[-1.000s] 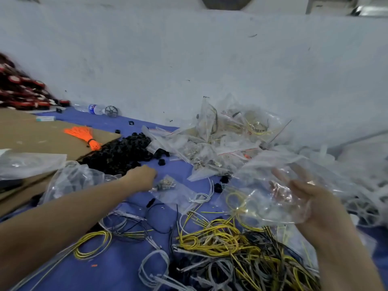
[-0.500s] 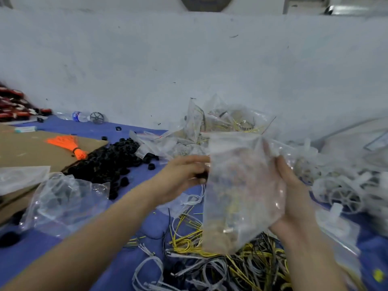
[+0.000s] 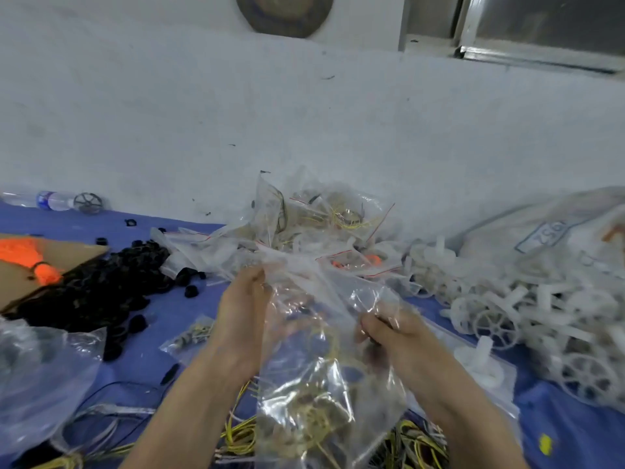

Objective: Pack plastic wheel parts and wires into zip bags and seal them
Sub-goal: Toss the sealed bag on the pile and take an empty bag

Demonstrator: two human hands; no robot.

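Both forearms rise from the bottom edge to meet at centre frame, where the left hand [image 3: 244,311] pinches the upper edge of a clear zip bag [image 3: 318,377] and the right hand [image 3: 389,333], fingers curled, grips the plastic on the other side. The bag hangs between them with yellow wire showing inside.

Below it, loose wires [image 3: 241,434] lie on the blue table [image 3: 575,431]. Black parts [image 3: 98,286] are heaped at left beside cardboard [image 3: 72,253] bearing an orange bundle [image 3: 28,257]. Filled bags [image 3: 304,228] are piled at centre and white plastic wheels [image 3: 500,319] spread to the right. A water bottle [image 3: 40,199] lies against the white wall [image 3: 304,123], and a window [image 3: 541,22] sits at upper right.
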